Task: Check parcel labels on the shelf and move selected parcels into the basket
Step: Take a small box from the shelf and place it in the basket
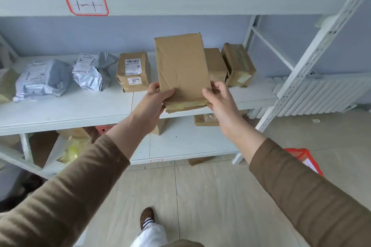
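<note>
Above the front edge of the middle shelf (66, 110), a person is holding a brown cardboard parcel (181, 70) upright in both hands, its plain face turned toward the camera and no label showing on that side. Left hand (158, 96) is gripping the parcel's lower left edge, thumb lying across the front, the other fingers curled out of sight behind. Right hand (217, 96) is gripping the lower right edge, fingers clamped around the side of the parcel.

Behind the held parcel, toward the right end of the shelf, two more brown boxes (237, 64) are sitting side by side. Just to its left, a small labelled box (133, 71) is standing near the shelf's middle. Further left, a crumpled grey mailer bag (93, 70) and a pale mailer bag (44, 78) are lying toward the left end.

Below, on the lower shelf (180, 142), other packages are partly hidden by the arms. At the right edge, an orange-red basket (301, 156) is peeking from behind the right sleeve, resting on the tiled floor (210, 196).
</note>
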Demonstrator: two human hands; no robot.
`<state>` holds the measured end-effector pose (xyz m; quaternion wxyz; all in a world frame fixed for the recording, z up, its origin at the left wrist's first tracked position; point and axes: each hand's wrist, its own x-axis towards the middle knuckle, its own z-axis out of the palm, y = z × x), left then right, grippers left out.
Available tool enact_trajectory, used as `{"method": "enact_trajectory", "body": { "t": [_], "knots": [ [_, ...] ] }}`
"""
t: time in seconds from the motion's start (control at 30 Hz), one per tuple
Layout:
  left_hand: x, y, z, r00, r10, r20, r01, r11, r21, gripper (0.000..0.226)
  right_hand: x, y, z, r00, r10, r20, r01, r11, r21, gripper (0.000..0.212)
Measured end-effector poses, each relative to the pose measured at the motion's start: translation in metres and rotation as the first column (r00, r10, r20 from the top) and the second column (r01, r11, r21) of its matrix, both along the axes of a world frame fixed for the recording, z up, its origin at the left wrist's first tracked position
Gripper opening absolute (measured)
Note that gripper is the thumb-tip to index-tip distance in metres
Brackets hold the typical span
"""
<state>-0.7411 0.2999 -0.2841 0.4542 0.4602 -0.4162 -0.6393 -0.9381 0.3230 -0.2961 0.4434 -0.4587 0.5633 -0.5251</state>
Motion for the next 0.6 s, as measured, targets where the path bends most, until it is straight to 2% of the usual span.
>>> {"method": "enact_trajectory", "body": {
  "t": [0.2, 0.27, 0.33, 0.4, 0.5, 0.57, 0.6],
  "knots": [
    [0.000, 0.097, 0.013, 0.995, -0.049, -0.089, 0.043, 0.997, -0.070, 0.038, -0.031, 0.095, 0.004, 0.987, 0.078, 0.140, -0.065, 0.993, -0.096, 0.026],
    [0.003, 0.111, 0.006, 0.992, -0.064, -0.107, 0.057, 0.997, -0.060, 0.052, -0.041, 0.114, -0.004, 0.987, 0.108, 0.122, -0.091, 0.987, -0.135, 0.032],
    [0.006, 0.118, 0.000, 0.992, -0.106, -0.070, 0.102, 0.993, -0.051, 0.076, -0.049, 0.127, -0.011, 0.985, 0.147, 0.086, -0.130, 0.977, -0.170, 0.037],
    [0.009, 0.121, -0.005, 0.986, -0.169, 0.015, 0.169, 0.982, -0.081, 0.102, -0.054, 0.134, -0.017, 0.987, 0.160, 0.031, -0.153, 0.976, -0.156, 0.038],
    [0.005, 0.120, -0.014, 0.955, -0.116, 0.274, 0.192, 0.944, -0.268, 0.117, -0.063, 0.130, -0.023, 0.988, 0.155, 0.014, -0.154, 0.987, -0.048, 0.028],
    [0.004, 0.113, -0.021, 0.870, 0.051, 0.491, 0.226, 0.843, -0.489, 0.122, -0.072, 0.123, -0.020, 0.973, 0.138, 0.187, -0.160, 0.982, 0.104, 0.021],
    [0.004, 0.109, -0.026, 0.783, 0.174, 0.598, 0.288, 0.750, -0.596, 0.124, -0.076, 0.121, -0.016, 0.938, 0.144, 0.317, -0.203, 0.966, 0.161, 0.027]
  ]
}}
